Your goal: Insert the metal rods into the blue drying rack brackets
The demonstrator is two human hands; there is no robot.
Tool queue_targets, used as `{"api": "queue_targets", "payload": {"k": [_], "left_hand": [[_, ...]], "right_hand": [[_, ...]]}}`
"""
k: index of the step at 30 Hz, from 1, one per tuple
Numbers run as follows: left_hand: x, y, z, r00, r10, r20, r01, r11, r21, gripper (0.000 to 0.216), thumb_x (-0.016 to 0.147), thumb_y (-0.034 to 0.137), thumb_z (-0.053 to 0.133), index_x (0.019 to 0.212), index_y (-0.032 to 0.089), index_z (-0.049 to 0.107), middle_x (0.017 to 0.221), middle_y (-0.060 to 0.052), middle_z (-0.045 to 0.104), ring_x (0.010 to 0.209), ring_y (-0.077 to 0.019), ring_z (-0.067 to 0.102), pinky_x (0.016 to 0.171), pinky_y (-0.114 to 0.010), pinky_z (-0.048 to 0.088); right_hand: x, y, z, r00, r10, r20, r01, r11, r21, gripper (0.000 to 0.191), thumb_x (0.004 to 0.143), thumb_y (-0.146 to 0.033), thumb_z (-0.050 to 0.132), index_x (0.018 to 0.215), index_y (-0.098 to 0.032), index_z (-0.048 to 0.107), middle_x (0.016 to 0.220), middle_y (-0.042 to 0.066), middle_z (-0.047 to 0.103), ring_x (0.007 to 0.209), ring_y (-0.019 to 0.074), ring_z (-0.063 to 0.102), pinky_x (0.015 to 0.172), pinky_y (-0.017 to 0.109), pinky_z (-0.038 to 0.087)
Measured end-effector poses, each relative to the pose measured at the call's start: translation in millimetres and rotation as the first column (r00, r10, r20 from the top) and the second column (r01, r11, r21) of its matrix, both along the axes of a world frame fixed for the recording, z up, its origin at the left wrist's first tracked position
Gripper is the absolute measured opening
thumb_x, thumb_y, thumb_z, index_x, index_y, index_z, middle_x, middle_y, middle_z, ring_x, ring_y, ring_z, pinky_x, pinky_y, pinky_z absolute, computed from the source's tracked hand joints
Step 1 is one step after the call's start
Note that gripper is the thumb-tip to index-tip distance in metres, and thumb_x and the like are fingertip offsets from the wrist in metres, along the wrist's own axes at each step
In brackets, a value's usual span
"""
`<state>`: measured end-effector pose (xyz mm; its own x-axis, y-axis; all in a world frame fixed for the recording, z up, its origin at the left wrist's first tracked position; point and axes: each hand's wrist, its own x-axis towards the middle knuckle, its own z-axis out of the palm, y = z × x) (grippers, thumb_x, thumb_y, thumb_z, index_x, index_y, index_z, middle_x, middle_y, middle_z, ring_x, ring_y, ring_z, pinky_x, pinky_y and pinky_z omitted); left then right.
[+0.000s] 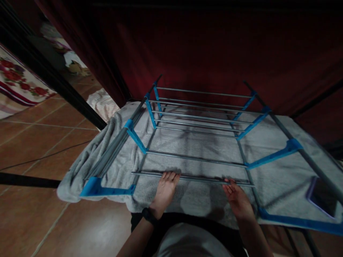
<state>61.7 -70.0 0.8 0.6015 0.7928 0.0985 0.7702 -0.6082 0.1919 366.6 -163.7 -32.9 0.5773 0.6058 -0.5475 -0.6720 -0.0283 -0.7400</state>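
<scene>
A rack of grey metal tubes and blue plastic brackets [138, 141] lies on a grey blanket [193, 144]. Across its near part runs a thin metal rod [199, 178], its left end reaching past the side tube. My left hand [168, 185], with a dark band at the wrist, has its fingers curled over this rod left of the middle. Further right, my right hand [235, 196] is turned partly palm up, thumb and fingers closed at the same rod. Whether one rod or two lie side by side there, I cannot tell. Several parallel crossbars [198, 124] span the rack's far part.
At the right edge of the blanket lies a phone [321, 197]. A dark red curtain [203, 50] hangs behind the rack. Black metal posts [50, 76] stand at the left, above a tiled floor [50, 139] with a thin cable [48, 155]. A floral blanket [20, 80] is beyond.
</scene>
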Motion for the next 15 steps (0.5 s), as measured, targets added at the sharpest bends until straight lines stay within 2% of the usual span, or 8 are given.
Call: {"api": "queue_targets", "payload": {"k": [5, 8, 12, 15], "left_hand": [[-29, 10, -3.8, 0.987, 0.158, -0.025, -0.157, 0.987, 0.015, 0.042, 0.093, 0.005, 0.044, 0.123, 0.019, 0.069, 0.115, -0.011, 0.073, 0.105, -0.0267, 0.065, 0.100, -0.043, 0.046], [-48, 14, -3.3, 0.974, 0.225, -0.021, -0.224, 0.974, 0.042, 0.039, 0.093, 0.007, 0.044, 0.118, 0.019, 0.071, 0.112, -0.012, 0.074, 0.104, -0.0283, 0.064, 0.104, -0.046, 0.042], [-67, 18, -4.0, 0.940, 0.335, 0.060, -0.340, 0.933, 0.120, 0.035, 0.093, 0.011, 0.045, 0.114, 0.019, 0.072, 0.108, -0.012, 0.073, 0.106, -0.0304, 0.062, 0.110, -0.052, 0.035], [-76, 22, -7.9, 0.895, 0.416, 0.164, -0.438, 0.889, 0.132, 0.031, 0.093, 0.015, 0.047, 0.111, 0.020, 0.072, 0.107, -0.012, 0.072, 0.108, -0.0307, 0.061, 0.112, -0.055, 0.031]], "right_hand": [[10, -1, -8.3, 0.999, -0.018, 0.038, 0.017, 1.000, 0.022, 0.020, 0.060, -0.026, 0.085, 0.074, -0.023, 0.070, 0.092, 0.001, 0.077, 0.094, 0.0171, 0.071, 0.085, 0.032, 0.060], [14, -2, -13.6, 0.998, -0.009, 0.063, 0.008, 1.000, 0.016, 0.017, 0.063, -0.027, 0.083, 0.073, -0.024, 0.070, 0.094, 0.001, 0.077, 0.096, 0.0182, 0.071, 0.086, 0.033, 0.060], [16, -1, -17.9, 0.997, -0.015, 0.078, 0.016, 1.000, -0.017, 0.014, 0.070, -0.034, 0.079, 0.076, -0.025, 0.070, 0.094, 0.000, 0.077, 0.094, 0.0165, 0.071, 0.086, 0.033, 0.061], [18, 0, -17.8, 0.997, -0.038, 0.062, 0.038, 0.999, -0.009, 0.016, 0.070, -0.034, 0.081, 0.076, -0.025, 0.070, 0.091, 0.000, 0.076, 0.091, 0.0157, 0.071, 0.085, 0.031, 0.061]]}}
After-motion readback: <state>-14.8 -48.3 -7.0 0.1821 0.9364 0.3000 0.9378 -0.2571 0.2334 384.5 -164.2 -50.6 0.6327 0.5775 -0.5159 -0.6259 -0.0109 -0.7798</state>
